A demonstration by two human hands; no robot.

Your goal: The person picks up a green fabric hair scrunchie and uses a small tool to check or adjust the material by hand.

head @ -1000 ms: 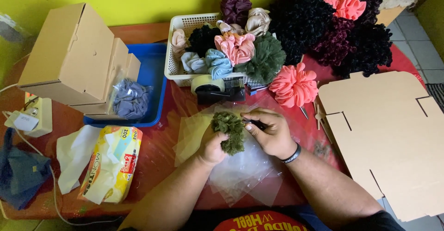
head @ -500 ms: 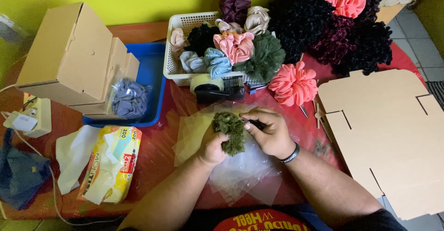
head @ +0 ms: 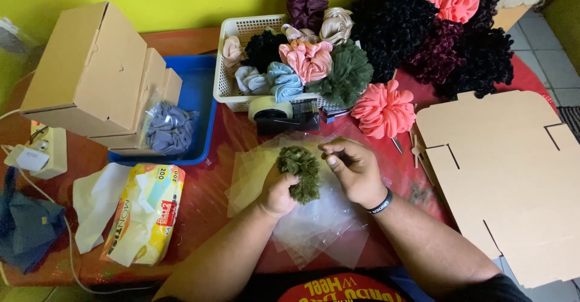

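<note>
Left hand (head: 279,191) grips an olive-green scrunchie (head: 300,171), held above a stack of clear plastic bags (head: 314,223) on the red table (head: 205,199). Right hand (head: 353,169) sits just beside it, fingers curled; whether they pinch anything cannot be told.

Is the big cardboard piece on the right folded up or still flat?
Flat: the cardboard blank lies unfolded on the table, flaps and slots spread out.

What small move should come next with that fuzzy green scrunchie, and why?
Probably pick up one clear plastic bag: the left hand grips the fuzzy olive-green scrunchie, the right hand beside it looks free, and the bags lie directly beneath.
</note>
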